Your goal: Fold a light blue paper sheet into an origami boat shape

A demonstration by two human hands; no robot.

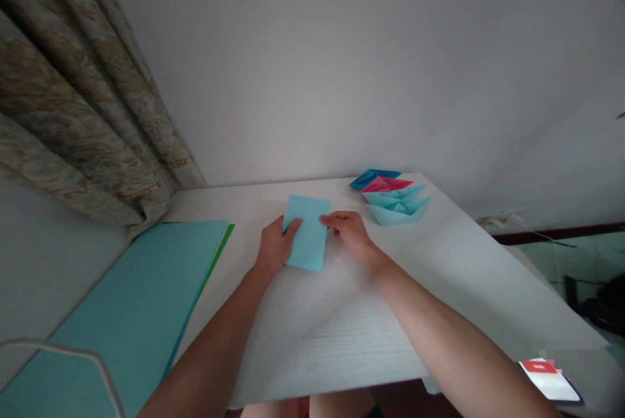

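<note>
Grip is closed on both sides of one piece of light blue paper: the left hand lays its thumb over the upper face near the left edge, its fingers mostly hidden underneath, while the right hand pinches the right edge between thumb and curled forefinger. Neither hand is spread; both have hold of the same piece.

Four folded paper boats appear finished, grouped toward the far right of the desk — a dark blue boat farthest off, then a pink boat, then two light blue boats nearest. By comparison, the held piece looks to be at an early stage: a plain, flat rectangle, with no raised points or hull to it, so most of its shaping seems left to do. Whether it is doubled over, I cannot tell.

It lies between the hands, left of the boats and right of the large light blue sheets, with its far and near ends both reaching beyond the grip — whether its underside touches the desk is unclear.
</note>
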